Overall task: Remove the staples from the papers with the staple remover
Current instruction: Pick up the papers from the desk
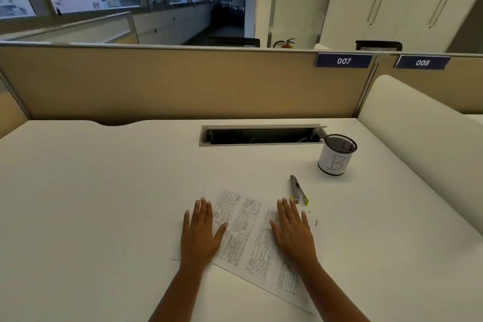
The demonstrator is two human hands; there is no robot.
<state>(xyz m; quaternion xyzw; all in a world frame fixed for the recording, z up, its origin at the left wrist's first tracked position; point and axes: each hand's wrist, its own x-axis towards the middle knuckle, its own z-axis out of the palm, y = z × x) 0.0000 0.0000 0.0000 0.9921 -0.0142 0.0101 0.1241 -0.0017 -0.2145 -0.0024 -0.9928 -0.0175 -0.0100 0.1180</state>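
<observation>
Lying printed side up and at a slant near the front of the white worktop (104, 191), the papers (248, 238) are pressed flat under two palms. The hold looks meant to square the sheets and stop them sliding before any tool goes in. The left hand (201, 235) rests on their left edge and the right hand (292, 235) on their right half. Each grip is apart, with fingers straight and spread, clamped on nothing. No staple can be made out on the pages from this view.

The staple remover (298, 191), grey with a lime-green tip, lies untouched on the worktop just beside the tips of the right hand, seemingly placed within easy reach. Two dark specks (309, 212) lie just right of the sheets, too small to identify.

Farther back on the right stands a mesh cup (335, 155) wrapped in a label marked "B", possibly there to take pulled staples. Behind it a cable slot (261, 135) opens in the worktop, in front of a tan partition (183, 81) bearing plates (343, 60) numbered 007 and 008.
</observation>
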